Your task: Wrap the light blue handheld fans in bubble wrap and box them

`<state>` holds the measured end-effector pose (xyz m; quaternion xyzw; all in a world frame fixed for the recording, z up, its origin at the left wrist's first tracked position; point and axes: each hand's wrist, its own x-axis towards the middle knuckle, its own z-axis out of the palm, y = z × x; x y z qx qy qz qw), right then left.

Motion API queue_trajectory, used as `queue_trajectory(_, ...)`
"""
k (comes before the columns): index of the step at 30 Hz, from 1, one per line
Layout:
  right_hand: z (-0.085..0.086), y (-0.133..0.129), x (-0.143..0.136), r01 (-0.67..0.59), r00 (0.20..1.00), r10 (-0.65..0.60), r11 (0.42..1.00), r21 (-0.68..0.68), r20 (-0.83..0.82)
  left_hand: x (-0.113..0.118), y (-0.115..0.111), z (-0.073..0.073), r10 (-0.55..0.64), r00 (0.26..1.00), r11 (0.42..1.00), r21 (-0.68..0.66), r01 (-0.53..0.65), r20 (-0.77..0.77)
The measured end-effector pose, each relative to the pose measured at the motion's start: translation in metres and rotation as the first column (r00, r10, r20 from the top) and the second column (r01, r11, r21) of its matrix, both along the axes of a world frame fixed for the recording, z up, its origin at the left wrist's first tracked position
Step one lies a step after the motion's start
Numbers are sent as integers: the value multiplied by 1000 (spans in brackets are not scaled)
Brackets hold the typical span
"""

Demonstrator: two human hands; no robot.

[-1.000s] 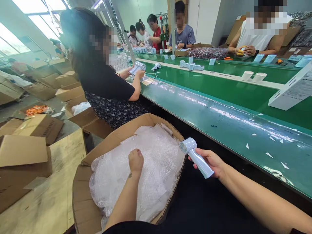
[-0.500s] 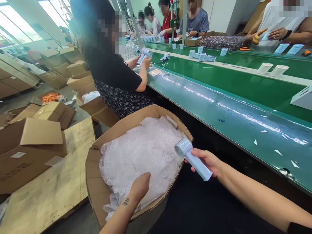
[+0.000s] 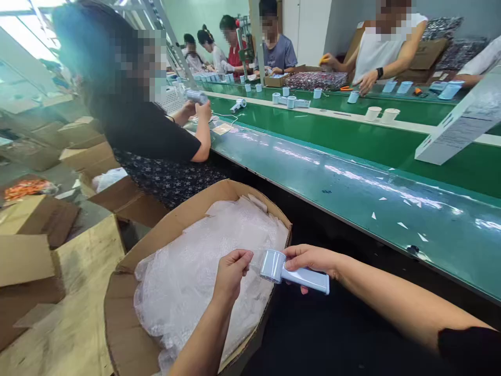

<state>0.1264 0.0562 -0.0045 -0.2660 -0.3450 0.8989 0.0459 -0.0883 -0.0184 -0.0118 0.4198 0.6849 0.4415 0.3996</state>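
My right hand (image 3: 309, 261) grips a light-blue hair dryer (image 3: 307, 279) around its neck. Its short round barrel points left, and its handle slants down to the right. Just left of the barrel, my left hand (image 3: 233, 271) pinches the edge of a clear bubble-wrap bag (image 3: 255, 258), which reaches toward the barrel's end. How far the bag covers the barrel, I cannot tell. Below both hands, a cardboard box (image 3: 129, 303) holds a heap of bubble-wrap bags (image 3: 188, 266).
A steel-edged bench (image 3: 297, 180) with white paper scraps runs beside a green conveyor (image 3: 332, 136). A white carton (image 3: 450, 136) stands on the right. At left, a co-worker in black (image 3: 144, 125) handles another dryer. More people sit across the line. Open cartons (image 3: 35, 219) lie on the floor.
My left hand has risen from the heap to the dryer, now pinching a bag. The dryer has shifted slightly left, and its handle is nearer level. My view has turned right.
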Motion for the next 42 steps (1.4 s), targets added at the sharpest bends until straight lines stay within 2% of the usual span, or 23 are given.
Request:
queue_trajectory(2, -2, -2, 8, 53, 998, -54, 998, 20, 31, 9, 1, 6, -53, 966, 960, 252, 118, -251)
queue_trajectory(3, -1, -5, 11, 107, 993, -108, 994, 34, 42, 15, 0, 9, -72, 907, 893, 378, 243, -414)
queue_trajectory(4, 0, -7, 14, 169, 984, -171, 984, 52, 51, 20, -2, 13, -54, 823, 797, 472, 377, -566)
queue_trajectory(6, 5, -13, 19, 286, 954, -293, 953, 98, 60, 28, -6, 16, 67, 638, 621, 533, 575, -767)
queue_trajectory(7, 8, -15, 22, 338, 936, -347, 933, 125, 58, 31, -6, 16, 141, 561, 580, 528, 621, -815)
queue_trajectory(8, 10, -18, 25, 382, 918, -394, 911, 152, 51, 34, -6, 14, 204, 504, 572, 519, 635, -840)
queue_trajectory(10, 14, -23, 28, 450, 884, -466, 869, 204, 38, 41, 0, 6, 281, 467, 612, 531, 585, -839)
queue_trajectory(12, 15, -27, 30, 521, 837, -545, 817, 247, 38, 51, 10, -1, 319, 509, 692, 563, 451, -800)
queue_trajectory(15, 12, -30, 32, 635, 735, -674, 722, 274, 71, 74, 24, -3, 273, 609, 828, 505, 246, -745)
queue_trajectory(17, 11, -29, 37, 685, 686, -723, 680, 259, 85, 91, 26, 4, 227, 648, 842, 481, 245, -727)
queue_trajectory(20, 15, -26, 52, 699, 678, -727, 683, 213, 108, 116, 19, 16, 162, 641, 726, 531, 437, -750)
queue_trajectory(22, 17, -26, 65, 714, 655, -741, 672, 197, 151, 130, 13, 19, 70, 624, 654, 508, 561, -778)
queue_trajectory(25, 16, -34, 85, 729, 613, -746, 661, 177, 260, 146, 9, 18, -197, 632, 656, 378, 653, -750)
queue_trajectory(27, 12, -45, 99, 680, 635, -699, 708, 191, 329, 155, 8, 19, -361, 649, 673, 295, 679, -670)
queue_trajectory(29, 6, -61, 116, 586, 609, -683, 730, 352, 404, 165, 8, 20, -468, 646, 668, 237, 706, -604)
queue_trajectory(32, 8, -94, 147, 265, 448, -739, 647, 715, 503, 183, 4, 20, -661, 539, 577, 107, 810, -522)
queue_trajectory(34, 21, -117, 172, 45, 400, -740, 604, 795, 540, 196, 2, 19, -783, 452, 500, 1, 866, -428)
queue_trajectory(36, 44, -136, 195, -13, 455, -684, 635, 772, 570, 208, 3, 24, -859, 399, 440, -64, 896, -320)
queue_trajectory(37, 56, -143, 206, 21, 497, -652, 669, 743, 573, 214, 6, 29, -883, 383, 416, -76, 906, -272)
queue_trajectory(39, 77, -152, 221, 190, 552, -646, 713, 676, 527, 225, 17, 47, -910, 360, 378, -55, 924, -206)
queue_trajectory(40, 85, -154, 226, 311, 542, -692, 693, 651, 477, 231, 24, 58, -914, 356, 368, -23, 930, -196)
queue_trajectory(41, 91, -154, 229, 439, 493, -763, 633, 638, 417, 237, 32, 69, -908, 367, 371, 22, 928, -203)
queue_trajectory(42, 95, -154, 230, 544, 420, -836, 543, 640, 353, 245, 40, 80, -895, 387, 381, 73, 922, -220)
